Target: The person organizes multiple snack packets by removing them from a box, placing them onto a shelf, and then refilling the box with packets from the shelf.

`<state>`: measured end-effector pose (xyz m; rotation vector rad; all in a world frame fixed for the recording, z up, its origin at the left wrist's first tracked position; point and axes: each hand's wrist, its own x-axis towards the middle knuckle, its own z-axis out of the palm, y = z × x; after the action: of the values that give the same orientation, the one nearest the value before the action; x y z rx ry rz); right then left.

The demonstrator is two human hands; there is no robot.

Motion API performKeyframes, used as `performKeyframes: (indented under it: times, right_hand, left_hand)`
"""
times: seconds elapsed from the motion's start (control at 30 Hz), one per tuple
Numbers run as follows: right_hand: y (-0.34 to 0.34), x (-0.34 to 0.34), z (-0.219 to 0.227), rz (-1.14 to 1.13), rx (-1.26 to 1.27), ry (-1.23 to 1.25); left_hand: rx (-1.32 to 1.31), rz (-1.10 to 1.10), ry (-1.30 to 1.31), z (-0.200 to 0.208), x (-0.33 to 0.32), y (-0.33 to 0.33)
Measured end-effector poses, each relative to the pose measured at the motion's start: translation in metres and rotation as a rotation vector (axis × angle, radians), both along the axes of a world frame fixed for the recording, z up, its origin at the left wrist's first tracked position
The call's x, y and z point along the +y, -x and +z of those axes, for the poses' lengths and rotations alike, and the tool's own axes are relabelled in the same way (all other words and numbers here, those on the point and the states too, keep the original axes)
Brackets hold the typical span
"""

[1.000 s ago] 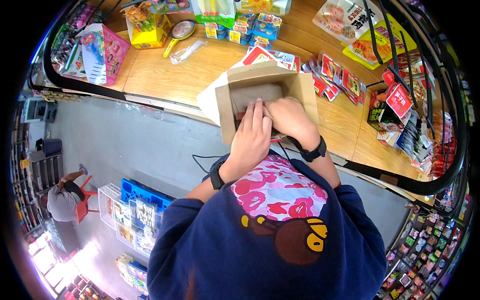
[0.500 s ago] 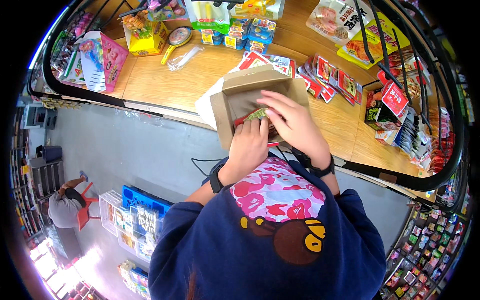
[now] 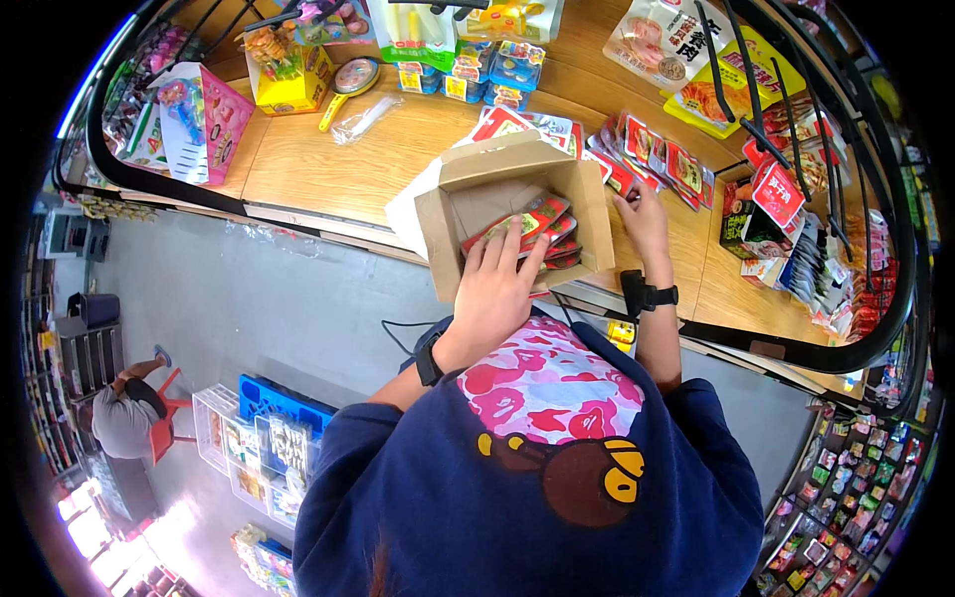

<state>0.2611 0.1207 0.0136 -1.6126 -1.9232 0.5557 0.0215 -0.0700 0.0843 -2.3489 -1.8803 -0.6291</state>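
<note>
An open cardboard box [image 3: 463,184] sits tilted at the shelf's front edge, its flap raised at the back. Several red snack packets [image 3: 545,211] with green pictures lie stacked inside it. My left hand [image 3: 497,284] reaches over the box's near side, fingers spread flat on the packets. To the right of the box, my right hand [image 3: 645,224] pinches the near end of a red packet [image 3: 617,177] on the shelf. Beyond it lies a fanned pile of similar packets [image 3: 676,164].
On the wooden shelf [image 3: 318,164] stand a pink box [image 3: 224,124], a yellow box [image 3: 298,85] and blue-lidded tubs [image 3: 515,65]. Black wire racks [image 3: 846,343] curve around both sides. Behind on the left, a person [image 3: 124,418] sits on a red chair near clear bins [image 3: 249,448].
My right hand has left the box and moved right to the packets on the shelf. My left hand's fingers have spread over the packets, which now show more fully inside the box.
</note>
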Motion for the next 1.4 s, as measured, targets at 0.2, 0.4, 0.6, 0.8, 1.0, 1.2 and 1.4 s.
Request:
performKeyframes:
  times: [0.2,0.4,0.6,0.8,1.0,1.2,1.4]
  right_hand:
    - [-0.002,0.003,0.001,-0.06,0.381,0.148]
    - [-0.001,-0.031,0.082,0.069,0.93,-0.144]
    - [-0.008,-0.063,0.102,-0.085,0.182,-0.396]
    - [-0.012,-0.079,0.081,-0.05,-0.272,0.183]
    - [-0.028,-0.075,0.06,-0.28,-0.026,0.082]
    - [-0.04,-0.07,0.021,-0.299,-0.137,-0.407]
    - [-0.047,-0.069,0.026,-0.259,-0.337,0.239]
  left_hand:
    - [0.005,-0.021,0.08,-0.004,-0.005,0.003]
    - [0.023,-0.075,0.07,-0.002,-0.003,0.002]
    - [0.067,-0.072,0.058,-0.002,-0.003,0.002]
    - [0.068,-0.082,0.067,-0.006,-0.002,0.004]
    - [0.087,-0.075,0.045,-0.003,0.0,0.002]
    - [0.068,-0.075,0.001,-0.003,0.001,0.002]
    - [0.058,-0.081,0.002,-0.003,0.0,0.003]
